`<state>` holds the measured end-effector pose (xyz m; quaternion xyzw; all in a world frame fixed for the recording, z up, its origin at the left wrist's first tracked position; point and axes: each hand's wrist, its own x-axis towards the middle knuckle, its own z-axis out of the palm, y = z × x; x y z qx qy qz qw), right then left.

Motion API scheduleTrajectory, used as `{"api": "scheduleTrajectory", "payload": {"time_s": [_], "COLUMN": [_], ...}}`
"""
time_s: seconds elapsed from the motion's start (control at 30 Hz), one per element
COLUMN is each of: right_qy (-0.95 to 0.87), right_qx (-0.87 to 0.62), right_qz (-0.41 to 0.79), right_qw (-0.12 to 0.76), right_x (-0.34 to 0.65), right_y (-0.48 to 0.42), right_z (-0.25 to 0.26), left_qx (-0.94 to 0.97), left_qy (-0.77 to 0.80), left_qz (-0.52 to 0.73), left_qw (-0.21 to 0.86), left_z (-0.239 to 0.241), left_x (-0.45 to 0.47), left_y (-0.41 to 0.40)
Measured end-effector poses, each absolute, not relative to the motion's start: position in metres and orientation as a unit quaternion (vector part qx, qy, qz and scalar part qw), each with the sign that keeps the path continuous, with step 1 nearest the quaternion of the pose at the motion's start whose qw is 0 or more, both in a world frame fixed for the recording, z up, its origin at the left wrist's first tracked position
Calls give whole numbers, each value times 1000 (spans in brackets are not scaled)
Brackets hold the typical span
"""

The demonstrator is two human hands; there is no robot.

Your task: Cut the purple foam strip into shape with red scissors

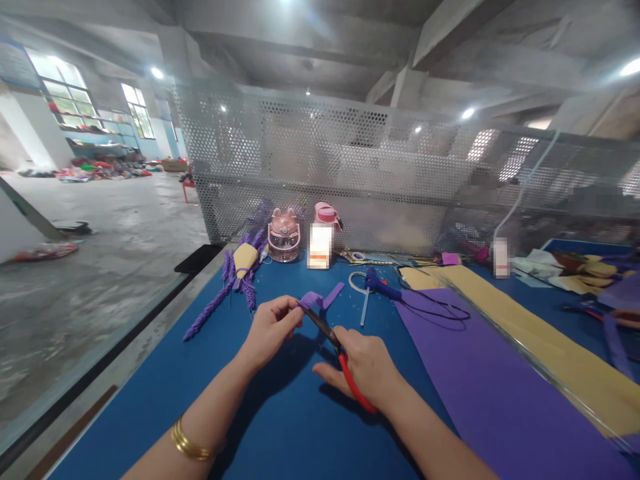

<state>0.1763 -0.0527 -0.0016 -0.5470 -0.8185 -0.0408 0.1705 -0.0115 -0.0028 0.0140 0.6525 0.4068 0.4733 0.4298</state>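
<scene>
The left hand [270,327] brings thumb and forefinger together and appears to pinch the near end of a curled purple strip [334,295], right beside the scissor tips. The right hand [373,367] is wrapped about the red handles of the scissors [326,331], its thumb sticking out to the left; whether the blades are parted is too small to tell. The strip runs above the table, its loose end toward the far right. For a clean cut, I would draw the strip flat and taut, square to the blades, and place the left fingertips a little farther back from the points. Under both hands is the blue table [280,420]. To the right lies a purple sheet [480,360]; beyond the strip, a blue tool [385,288] with a black cord. Lavender-like sprigs [213,313] lie far left, near a pink bottle [284,248].
</scene>
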Motion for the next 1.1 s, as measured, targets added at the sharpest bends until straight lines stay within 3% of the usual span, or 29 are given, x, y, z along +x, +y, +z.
{"api": "scheduleTrajectory", "payload": {"time_s": [1.1], "right_qy": [-817], "right_qx": [-552], "right_qz": [-58], "right_qw": [155], "right_x": [177], "right_y": [-55], "right_z": [3], "left_qx": [643], "left_qy": [416], "left_qz": [471], "left_qw": [438], "left_z": [17], "left_x": [-9], "left_y": [-5]}}
